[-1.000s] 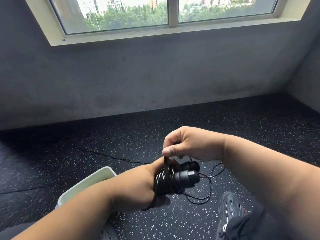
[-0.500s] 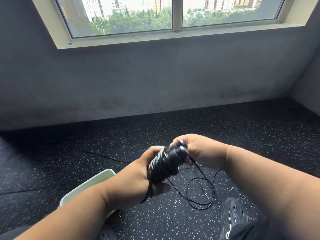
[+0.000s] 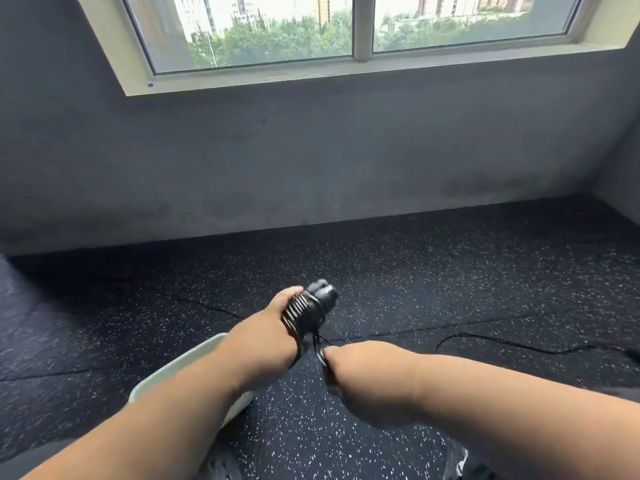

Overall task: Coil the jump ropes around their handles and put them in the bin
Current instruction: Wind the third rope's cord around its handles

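The left hand (image 3: 266, 327) is up above the dark speckled floor (image 3: 450, 289), fingers wrapped tight round the black jump rope handles (image 3: 320, 297), whose ends poke out past the fist and tilt away toward the wall (image 3: 311, 161). Turns of black rope (image 3: 296, 315) sit coiled round the handles right beside the knuckles. Just below and to the right is the right hand (image 3: 367, 379), fingers curled and pinching the strand that runs down from the coil; the picture is blurred there, so exactly how the fingertips meet the strand I cannot tell. A loose length of rope lies on the floor off to the right. The pale bin (image 3: 180, 368) sits on the floor under the left forearm, partly hidden by it.
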A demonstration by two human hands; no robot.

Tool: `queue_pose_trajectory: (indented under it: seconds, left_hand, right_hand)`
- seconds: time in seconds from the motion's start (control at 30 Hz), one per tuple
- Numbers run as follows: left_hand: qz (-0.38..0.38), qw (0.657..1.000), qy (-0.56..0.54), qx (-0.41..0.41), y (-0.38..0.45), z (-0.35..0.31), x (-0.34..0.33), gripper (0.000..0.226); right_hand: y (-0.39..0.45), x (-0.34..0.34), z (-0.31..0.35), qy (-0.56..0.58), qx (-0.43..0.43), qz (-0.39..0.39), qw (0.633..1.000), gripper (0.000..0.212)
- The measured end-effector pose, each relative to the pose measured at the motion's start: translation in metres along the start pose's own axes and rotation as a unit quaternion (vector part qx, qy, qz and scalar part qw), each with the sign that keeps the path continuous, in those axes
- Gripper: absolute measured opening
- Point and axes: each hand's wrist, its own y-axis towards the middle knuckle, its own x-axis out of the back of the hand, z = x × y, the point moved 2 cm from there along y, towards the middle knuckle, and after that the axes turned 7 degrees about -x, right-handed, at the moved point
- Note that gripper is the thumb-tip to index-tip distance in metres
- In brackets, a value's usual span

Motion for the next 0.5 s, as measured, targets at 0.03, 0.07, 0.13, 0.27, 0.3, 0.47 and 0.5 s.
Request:
queue_pose_trajectory:
  seconds: [0.03, 0.07, 0.13, 0.27, 0.3, 0.47, 0.5]
  left_hand:
    - [0.026, 0.997, 0.078, 0.01, -0.003, 0.001, -0.004, 0.081]
    - [0.049, 0.99, 0.129, 0.016, -0.006, 0.002, -0.01, 0.078]
    - [0.105, 0.981, 0.165, 0.012, -0.012, -0.004, -0.02, 0.073]
    - [0.205, 0.957, 0.196, -0.062, -0.022, -0.025, -0.033, 0.064]
    - [0.224, 0.948, 0.212, -0.083, -0.025, -0.031, -0.035, 0.061]
    - [0.27, 0.937, 0.184, -0.123, -0.034, -0.055, -0.037, 0.042]
    - [0.271, 0.939, 0.164, -0.134, -0.035, -0.059, -0.036, 0.045]
  right_hand:
    - [-0.003, 0.002, 0.003, -0.026, 0.022, -0.005, 0.999, 0.01]
    - [-0.004, 0.004, 0.005, -0.052, 0.047, -0.013, 0.997, 0.011]
    - [-0.004, 0.005, 0.008, -0.111, 0.097, -0.028, 0.989, 0.009]
    - [-0.003, 0.01, 0.003, -0.098, 0.157, -0.029, 0.982, 0.016]
    - [-0.004, 0.015, 0.0, -0.072, 0.157, -0.036, 0.984, 0.021]
    - [-0.004, 0.047, -0.025, 0.099, 0.117, -0.038, 0.987, 0.027]
    - [-0.003, 0.051, -0.033, 0.141, 0.1, -0.017, 0.985, 0.026]
